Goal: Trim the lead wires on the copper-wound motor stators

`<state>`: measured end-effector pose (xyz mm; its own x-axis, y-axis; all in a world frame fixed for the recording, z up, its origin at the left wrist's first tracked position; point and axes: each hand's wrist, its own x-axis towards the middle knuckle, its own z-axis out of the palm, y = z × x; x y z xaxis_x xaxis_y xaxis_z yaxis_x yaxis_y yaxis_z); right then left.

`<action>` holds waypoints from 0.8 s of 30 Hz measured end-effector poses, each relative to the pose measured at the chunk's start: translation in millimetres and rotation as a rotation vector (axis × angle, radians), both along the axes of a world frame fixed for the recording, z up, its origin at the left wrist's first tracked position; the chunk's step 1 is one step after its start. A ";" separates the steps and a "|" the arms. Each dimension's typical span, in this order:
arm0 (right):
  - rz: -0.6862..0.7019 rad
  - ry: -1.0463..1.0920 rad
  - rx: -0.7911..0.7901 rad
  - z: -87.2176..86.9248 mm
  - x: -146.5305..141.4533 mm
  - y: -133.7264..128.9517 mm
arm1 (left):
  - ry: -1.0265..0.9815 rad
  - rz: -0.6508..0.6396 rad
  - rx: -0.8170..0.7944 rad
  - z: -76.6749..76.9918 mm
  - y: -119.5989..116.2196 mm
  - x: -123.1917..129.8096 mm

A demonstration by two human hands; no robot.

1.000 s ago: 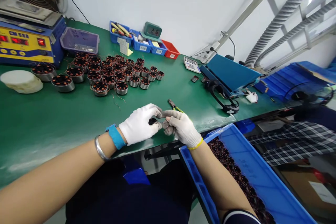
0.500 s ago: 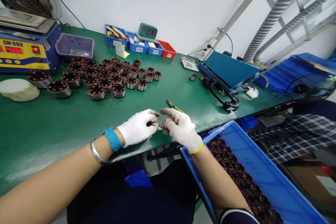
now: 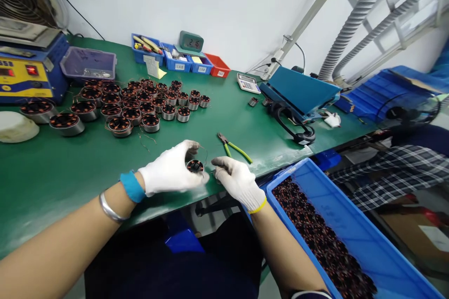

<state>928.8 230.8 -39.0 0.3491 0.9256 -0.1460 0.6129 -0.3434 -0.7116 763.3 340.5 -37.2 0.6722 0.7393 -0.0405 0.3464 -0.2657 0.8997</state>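
Curled partway around a small coil (image 3: 195, 167), the left hand (image 3: 170, 170) holds it near the front edge of the green table (image 3: 70, 163). Beside it, the right hand (image 3: 240, 183) has bent fingers; whether they pinch anything cannot be told. Cutters (image 3: 223, 139) lie just past both hands. A clock (image 3: 191, 42) says 2 16. Tags (image 3: 180, 67) on the little bins (image 3: 170, 64) are too small to read.

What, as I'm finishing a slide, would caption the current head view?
Gloved left hand holds a copper-wound ring by a green bench, with right hand and pliers nearby.
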 end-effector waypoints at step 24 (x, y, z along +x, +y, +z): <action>0.102 -0.459 0.090 3.5 0.1 -11.7 | 0.400 -0.183 0.416 -2.4 14.0 -0.9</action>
<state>928.9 219.1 -35.4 0.2658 0.9604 0.0840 0.8982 -0.2151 -0.3834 762.4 354.6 -39.6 0.7823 0.6210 -0.0488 0.5519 -0.6546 0.5167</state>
